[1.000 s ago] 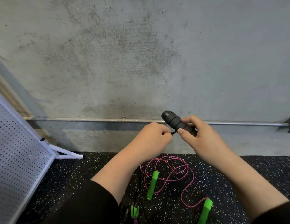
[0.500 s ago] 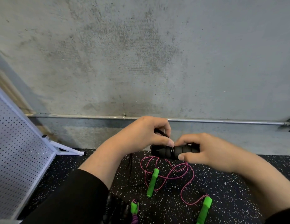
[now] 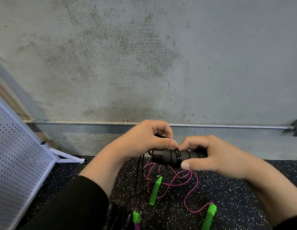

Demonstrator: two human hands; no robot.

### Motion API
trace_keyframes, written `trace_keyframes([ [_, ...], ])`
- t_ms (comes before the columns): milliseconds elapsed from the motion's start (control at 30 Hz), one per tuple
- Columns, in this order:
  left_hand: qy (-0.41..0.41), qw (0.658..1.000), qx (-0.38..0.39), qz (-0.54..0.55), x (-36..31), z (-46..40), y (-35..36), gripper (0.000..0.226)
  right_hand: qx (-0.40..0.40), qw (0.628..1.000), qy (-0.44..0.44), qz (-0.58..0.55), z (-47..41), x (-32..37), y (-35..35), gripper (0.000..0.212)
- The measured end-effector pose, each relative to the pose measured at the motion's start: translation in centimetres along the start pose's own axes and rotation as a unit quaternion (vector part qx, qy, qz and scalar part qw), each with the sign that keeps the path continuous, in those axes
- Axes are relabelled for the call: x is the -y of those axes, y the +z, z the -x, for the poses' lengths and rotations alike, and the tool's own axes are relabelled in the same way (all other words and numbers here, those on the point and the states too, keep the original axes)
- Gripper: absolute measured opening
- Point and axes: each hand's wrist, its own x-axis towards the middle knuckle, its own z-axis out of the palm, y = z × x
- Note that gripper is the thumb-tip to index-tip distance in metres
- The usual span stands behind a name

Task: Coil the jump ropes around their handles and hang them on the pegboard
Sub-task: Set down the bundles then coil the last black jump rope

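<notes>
The person holds a black handle [image 3: 174, 157] sideways in front of a grey wall [image 3: 144, 55]. The right hand [image 3: 215, 156] grips the right part of it, with the thumb under and the fingers curled over the top. That end of the handle is hidden inside the hand. The left hand [image 3: 144, 141] pinches a thin black rope [image 3: 139, 173] between thumb and finger, right at the top of the handle. A few shiny turns of rope sit around the handle's middle. More rope hangs down from the left hand to the floor. Where it ends is hard to see, because the dark rope fades into the dark speckled floor [image 3: 227, 188].

On the floor below the hands lies a pink rope [image 3: 186, 180] in loose loops. One green handle [image 3: 155, 190] lies at its near left, and another green handle [image 3: 209, 216] lies at the lower right, cut off by the bottom edge. A third bit of green and purple [image 3: 137, 217] pokes out near the left sleeve [image 3: 70, 206], but most of it is hidden and hard to make out. Something black and lumpy sits beside it; what it is cannot be told.

The white pegboard [image 3: 17, 163] leans at the left, cut off by the edge. A metal pipe [image 3: 227, 126] runs along the wall behind the hands.
</notes>
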Motion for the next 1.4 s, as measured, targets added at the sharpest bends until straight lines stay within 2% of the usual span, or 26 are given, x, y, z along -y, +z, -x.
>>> trace_keyframes([
  [133,-0.010,0.999,0.008,0.034,0.1,0.0,0.0,0.013,0.009,0.999,0.017,-0.036,-0.4,-0.2,0.5,0.039],
  [200,-0.018,0.999,0.017,0.026,0.1,0.0,0.1,0.014,0.023,0.999,0.036,-0.006,-0.5,-0.6,0.6,0.046],
  [267,-0.024,0.999,0.024,0.017,0.1,-0.1,0.3,0.015,0.030,0.998,0.038,0.041,-0.5,-0.6,0.6,0.044],
  [333,-0.030,0.999,0.018,0.029,0.3,-0.1,0.4,0.014,0.024,0.999,0.028,0.036,-0.4,-0.4,0.6,0.034],
  [433,-0.028,0.995,-0.003,0.097,0.4,0.0,0.2,0.012,0.011,0.999,-0.004,-0.047,-0.3,0.2,0.6,0.014],
  [567,-0.018,0.981,-0.043,0.187,0.5,-0.1,0.2,0.011,-0.013,0.987,-0.035,-0.159,0.0,0.7,0.4,0.020],
  [733,-0.031,0.972,-0.123,0.196,0.6,-0.5,0.5,0.032,-0.092,0.965,-0.068,-0.237,-0.3,0.1,0.1,0.019],
  [867,-0.013,0.964,-0.135,0.228,0.2,-0.6,1.2,0.034,-0.182,0.938,-0.068,-0.287,-0.8,-0.5,-0.1,0.042],
  [1033,-0.023,0.972,-0.171,0.159,0.4,-0.8,2.1,0.031,-0.224,0.916,-0.073,-0.324,-1.5,-0.9,0.5,0.081],
  [1100,-0.025,0.975,-0.168,0.146,0.5,-0.8,2.6,0.031,-0.235,0.907,-0.078,-0.341,-1.7,-0.7,0.7,0.090],
  [1200,-0.035,0.972,-0.161,0.168,0.4,-0.8,2.8,0.032,-0.262,0.901,-0.060,-0.341,-2.1,-0.6,0.8,0.084],
  [1300,-0.063,0.971,-0.156,0.171,0.6,-0.8,2.7,0.027,-0.292,0.900,-0.020,-0.323,-2.5,-0.5,1.1,0.060],
  [1400,-0.094,0.965,-0.144,0.199,0.5,-0.7,2.7,0.016,-0.317,0.916,0.015,-0.247,-2.9,-0.4,1.5,0.041],
])
